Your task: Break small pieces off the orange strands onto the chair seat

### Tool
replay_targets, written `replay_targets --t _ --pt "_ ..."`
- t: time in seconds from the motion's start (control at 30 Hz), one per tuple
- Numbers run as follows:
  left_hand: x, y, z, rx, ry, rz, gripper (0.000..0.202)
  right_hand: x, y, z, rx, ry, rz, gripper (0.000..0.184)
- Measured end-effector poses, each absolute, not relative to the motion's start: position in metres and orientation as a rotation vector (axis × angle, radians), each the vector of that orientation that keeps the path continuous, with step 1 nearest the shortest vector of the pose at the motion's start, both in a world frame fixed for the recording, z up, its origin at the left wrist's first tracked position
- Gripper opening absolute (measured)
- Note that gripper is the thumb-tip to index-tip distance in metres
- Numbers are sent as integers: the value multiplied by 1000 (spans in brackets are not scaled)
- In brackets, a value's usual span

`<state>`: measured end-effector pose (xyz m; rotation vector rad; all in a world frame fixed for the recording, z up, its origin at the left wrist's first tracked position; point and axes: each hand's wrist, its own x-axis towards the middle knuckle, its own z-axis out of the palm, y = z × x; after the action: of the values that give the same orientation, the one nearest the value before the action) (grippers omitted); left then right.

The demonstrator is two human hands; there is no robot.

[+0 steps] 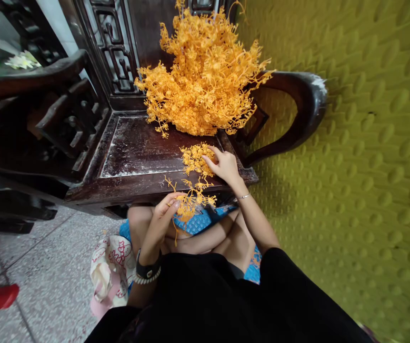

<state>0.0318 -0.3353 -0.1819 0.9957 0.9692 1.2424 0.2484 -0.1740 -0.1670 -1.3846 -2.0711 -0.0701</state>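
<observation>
The left hand (165,209) is closed at the fingertips on an orange sprig (187,206). The sprig extends from the fingertips to the right, in front of the front edge of the seat (129,145) and above the person's crossed legs (197,243). One thin strand hangs below the fingers. The upper end of the sprig reaches toward the clump (193,158); whether the two touch cannot be determined.

The right hand (226,167) is positioned over the right front part of the seat. Its thumb and forefinger are slightly apart, in a narrow spread, at the right side of the clump. Whether they grip a strand cannot be determined. The clump rests on the seat, directly left of these fingertips and beyond the left hand.

The pile (205,81), also orange and much larger than the clump, stands at the rear of the seat, beyond both hands. It leans toward the backrest (119,52) and overlaps part of the right armrest (306,102).

A blue mat (192,225) shows beneath the legs. A bag (114,259) with red print is on the floor (65,267), left of the person.
</observation>
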Motion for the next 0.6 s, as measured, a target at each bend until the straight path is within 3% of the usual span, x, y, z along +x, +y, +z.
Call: replay_targets --t 0.1,0.17,0.33,0.43,0.6 --pt "32 -335 -183 986 983 1239 29 247 -190 -160 -1324 -1809 -52 43" --pt "32 -335 -183 1017 1004 1220 29 242 -209 -151 -1231 -1732 133 36" --pt "27 -343 -176 1194 1071 1222 30 221 -268 -130 -701 -2216 692 34" --pt "24 -352 -170 1314 1194 1276 30 210 -289 -132 -499 -2348 686 36" --pt "25 -370 -161 1478 1303 1362 25 205 -302 -142 -403 -2236 579 22"
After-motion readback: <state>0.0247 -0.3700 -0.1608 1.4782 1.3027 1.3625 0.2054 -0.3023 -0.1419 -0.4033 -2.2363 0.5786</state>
